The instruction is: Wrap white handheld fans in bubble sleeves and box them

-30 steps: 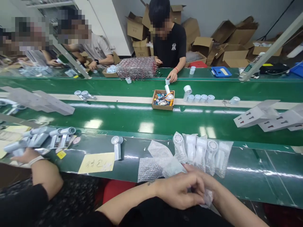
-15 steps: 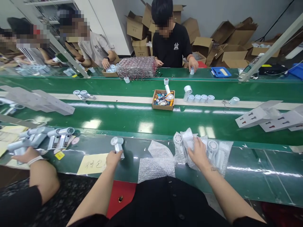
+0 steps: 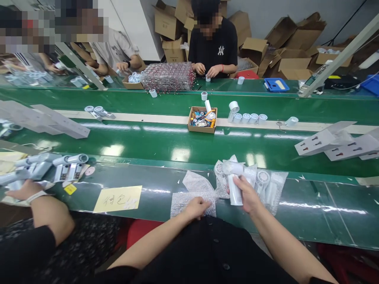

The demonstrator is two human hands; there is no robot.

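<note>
My right hand is wrapped round a white cylindrical device, held upright just in front of a row of similar devices in bubble wrap. On the near bench my left hand rests at the right part of a flat bubble-wrap sheet, its fingers curled at the sheet; whether they pinch it is too small to tell. Another crumpled bubble-wrap piece lies just behind that sheet. Left of my left hand is a yellow paper with handwriting.
A neighbour's hand touches white devices at the far left. On the green conveyor stand a cardboard box of parts, white cups and slanted white panels. People work across the belt.
The white device has passed from my left hand to my right. My left hand has moved right onto the bubble-wrap sheet. Across the belt, a person has put down a white cup.
</note>
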